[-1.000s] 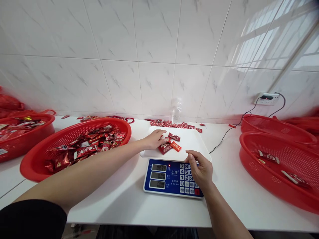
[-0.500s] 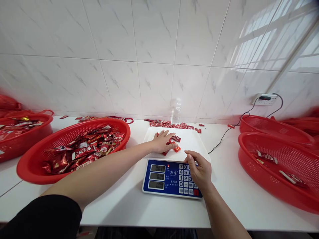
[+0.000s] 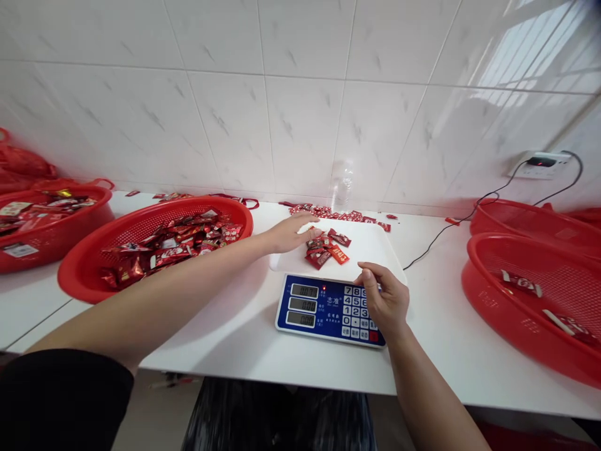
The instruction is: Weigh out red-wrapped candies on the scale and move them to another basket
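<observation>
My left hand [image 3: 293, 233] is at the left rim of the scale's white tray [image 3: 370, 244], fingers stretched out and thumb apart, beside a small heap of red wrapped snack packets [image 3: 323, 247]. My right hand [image 3: 387, 297] is curled closed at the tray's front right edge, over part of the keypad. Its thumb and forefinger press together; whatever may be between them is hidden. The blue-fronted digital scale [image 3: 328, 307] has three lit displays at left and number keys at right.
Left stands a red oval basket [image 3: 77, 272] full of wrapped packets, with another red basket [image 3: 56, 241] beyond. A red basket [image 3: 498, 307] at right holds a few packets. Behind the tray are loose packets [image 3: 319, 212] and a clear bottle [image 3: 342, 188]. A black cable [image 3: 436, 237] reaches a wall socket.
My left hand has lifted off the packets and drawn left toward the tray's edge, uncovering the heap. My right hand keeps its place by the keypad. The view has tilted down.
</observation>
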`<action>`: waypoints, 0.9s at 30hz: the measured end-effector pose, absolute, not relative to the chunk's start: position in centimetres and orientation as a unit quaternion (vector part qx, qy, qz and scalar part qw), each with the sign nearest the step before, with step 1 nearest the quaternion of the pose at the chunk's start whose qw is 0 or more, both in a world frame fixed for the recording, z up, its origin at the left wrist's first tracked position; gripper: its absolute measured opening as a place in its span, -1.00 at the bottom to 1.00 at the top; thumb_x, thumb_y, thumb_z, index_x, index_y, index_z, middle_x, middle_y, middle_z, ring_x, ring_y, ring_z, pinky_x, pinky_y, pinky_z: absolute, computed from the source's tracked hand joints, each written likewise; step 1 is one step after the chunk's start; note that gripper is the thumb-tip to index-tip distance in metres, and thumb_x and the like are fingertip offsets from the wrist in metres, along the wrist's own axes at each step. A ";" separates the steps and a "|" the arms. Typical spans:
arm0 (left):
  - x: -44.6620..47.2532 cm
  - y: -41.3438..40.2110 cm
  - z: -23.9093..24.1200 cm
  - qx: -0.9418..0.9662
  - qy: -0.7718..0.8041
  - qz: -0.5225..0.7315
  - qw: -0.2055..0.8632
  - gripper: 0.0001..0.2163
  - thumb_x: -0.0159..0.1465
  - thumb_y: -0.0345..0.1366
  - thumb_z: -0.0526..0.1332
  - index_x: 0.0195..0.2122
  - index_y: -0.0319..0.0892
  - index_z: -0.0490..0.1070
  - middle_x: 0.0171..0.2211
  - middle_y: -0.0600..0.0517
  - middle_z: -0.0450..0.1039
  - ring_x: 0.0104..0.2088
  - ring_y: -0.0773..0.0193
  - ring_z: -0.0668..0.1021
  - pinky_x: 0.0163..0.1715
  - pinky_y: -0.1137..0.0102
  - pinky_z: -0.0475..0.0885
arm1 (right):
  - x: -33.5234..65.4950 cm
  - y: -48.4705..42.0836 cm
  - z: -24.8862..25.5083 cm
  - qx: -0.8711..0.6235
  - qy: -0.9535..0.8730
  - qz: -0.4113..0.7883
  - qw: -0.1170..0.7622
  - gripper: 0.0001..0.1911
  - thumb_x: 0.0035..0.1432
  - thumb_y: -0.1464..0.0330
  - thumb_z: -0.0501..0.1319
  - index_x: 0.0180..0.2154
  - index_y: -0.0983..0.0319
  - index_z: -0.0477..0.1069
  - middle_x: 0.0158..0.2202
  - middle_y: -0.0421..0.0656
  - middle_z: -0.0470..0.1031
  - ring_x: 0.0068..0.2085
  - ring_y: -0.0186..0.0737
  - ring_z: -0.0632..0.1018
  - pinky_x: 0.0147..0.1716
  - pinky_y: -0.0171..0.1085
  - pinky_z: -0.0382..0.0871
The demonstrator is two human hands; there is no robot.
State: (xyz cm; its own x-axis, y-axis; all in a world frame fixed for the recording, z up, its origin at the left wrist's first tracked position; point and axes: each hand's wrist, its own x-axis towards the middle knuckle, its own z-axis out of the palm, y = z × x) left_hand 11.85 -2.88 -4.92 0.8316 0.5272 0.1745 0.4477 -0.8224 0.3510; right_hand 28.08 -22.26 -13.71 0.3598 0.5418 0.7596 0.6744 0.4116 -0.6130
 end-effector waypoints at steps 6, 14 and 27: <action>6.6 -2.1 -4.8 0.917 0.328 0.158 0.161 -0.47 0.30 0.07 -0.01 0.13 -0.18 0.32 0.20 -0.09 0.30 0.22 0.12 0.30 0.23 0.26 0.13 | 27.9 -22.5 -13.7 -0.524 -0.573 -0.053 0.628 -0.84 0.25 0.42 0.16 -0.15 0.18 0.47 -0.49 -0.27 0.51 -0.45 -0.35 0.53 -0.38 -0.33 0.42; 7.0 -2.7 -5.4 0.906 0.354 0.172 0.155 -0.63 0.26 -0.06 0.11 0.01 -0.10 0.42 0.10 0.00 0.41 0.12 0.14 0.41 0.15 0.25 0.26 | 27.9 -22.5 -13.8 -0.518 -0.574 -0.059 0.631 -0.83 0.25 0.43 0.16 -0.15 0.18 0.47 -0.49 -0.27 0.51 -0.45 -0.33 0.53 -0.36 -0.30 0.43; 11.4 -3.4 -3.6 0.958 0.210 0.167 0.098 -0.71 0.25 -0.23 0.16 -0.02 -0.15 0.45 0.02 -0.04 0.47 0.07 0.17 0.44 0.11 0.26 0.27 | 27.9 -22.5 -13.6 -0.528 -0.575 -0.057 0.622 -0.83 0.26 0.41 0.14 -0.14 0.17 0.47 -0.49 -0.27 0.51 -0.44 -0.32 0.54 -0.36 -0.31 0.44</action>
